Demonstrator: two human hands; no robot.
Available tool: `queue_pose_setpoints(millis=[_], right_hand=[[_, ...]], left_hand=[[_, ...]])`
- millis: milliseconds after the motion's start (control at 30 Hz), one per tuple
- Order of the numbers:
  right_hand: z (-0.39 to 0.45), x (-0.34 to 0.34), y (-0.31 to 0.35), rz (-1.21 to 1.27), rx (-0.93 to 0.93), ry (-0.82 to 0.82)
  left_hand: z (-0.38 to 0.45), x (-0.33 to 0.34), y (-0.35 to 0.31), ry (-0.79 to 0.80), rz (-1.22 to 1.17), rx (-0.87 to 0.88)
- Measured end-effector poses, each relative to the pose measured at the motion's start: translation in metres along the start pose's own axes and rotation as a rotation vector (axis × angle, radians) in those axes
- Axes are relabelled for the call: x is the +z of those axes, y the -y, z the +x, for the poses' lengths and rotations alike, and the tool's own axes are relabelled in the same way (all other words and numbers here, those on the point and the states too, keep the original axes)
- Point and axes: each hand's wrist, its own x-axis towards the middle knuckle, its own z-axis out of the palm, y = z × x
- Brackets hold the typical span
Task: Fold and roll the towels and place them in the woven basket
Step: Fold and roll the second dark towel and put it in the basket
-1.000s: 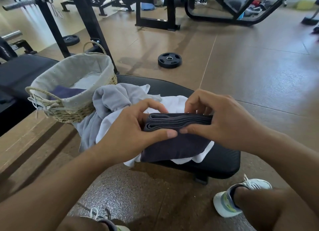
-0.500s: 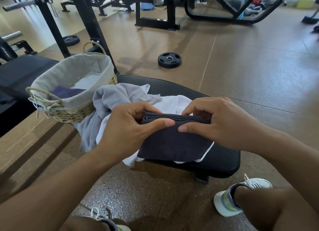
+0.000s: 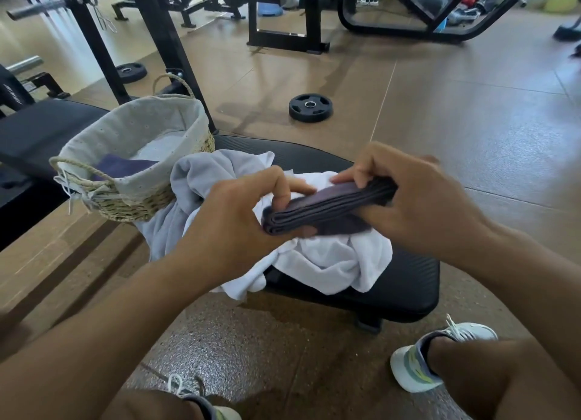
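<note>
Both hands, left hand and right hand, pinch a folded dark towel flat for rolling, near-right of the woven basket.

Bare forearms, white trainers — yellow-green accents, dark socks

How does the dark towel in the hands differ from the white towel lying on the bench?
The dark towel is folded into a flat, layered strip; the white towel lies crumpled and unfolded. The left hand and right hand grip the dark towel at its two ends and hold it tilted above the bench; no hand grips the white towel, which rests on the bench and hangs over its near edge. Both are outside the woven basket.
</note>
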Motion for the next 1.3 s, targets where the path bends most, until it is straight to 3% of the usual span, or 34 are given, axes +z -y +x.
queue_pose_setpoints(millis=[67,133,300,367,500,633,800,967,1167,1300], right_hand=[[-0.001,0.004,0.001,-0.136,-0.180,-0.145],[-0.003,0.009,-0.004,-0.251,-0.255,-0.102],[-0.018,0.029,-0.017,-0.461,-0.053,0.536],[-0.020,0.031,-0.020,-0.376,-0.005,0.607],[-0.013,0.028,-0.033,-0.100,0.143,0.570],[-0.002,0.036,-0.049,0.023,0.241,0.442],[0.010,0.049,-0.066,-0.013,0.337,0.328],[0.019,0.053,-0.075,-0.105,0.323,0.456],[0.028,0.056,-0.079,-0.155,0.360,0.655],[0.031,0.056,-0.083,-0.136,0.349,0.642]], left_hand=[[0.003,-0.003,0.006,-0.043,0.146,0.125],[0.001,0.004,0.015,-0.025,0.176,0.103],[-0.031,0.029,0.046,0.397,0.129,-0.306],[-0.036,0.029,0.048,0.418,0.095,-0.407],[-0.030,0.024,0.043,0.312,-0.071,-0.569],[-0.026,0.025,0.047,0.241,-0.191,-0.734],[-0.025,0.028,0.064,0.282,0.011,-0.776],[-0.023,0.029,0.069,0.321,0.155,-0.790],[-0.021,0.028,0.076,0.377,0.095,-0.781],[-0.016,0.025,0.077,0.495,0.088,-0.692]])
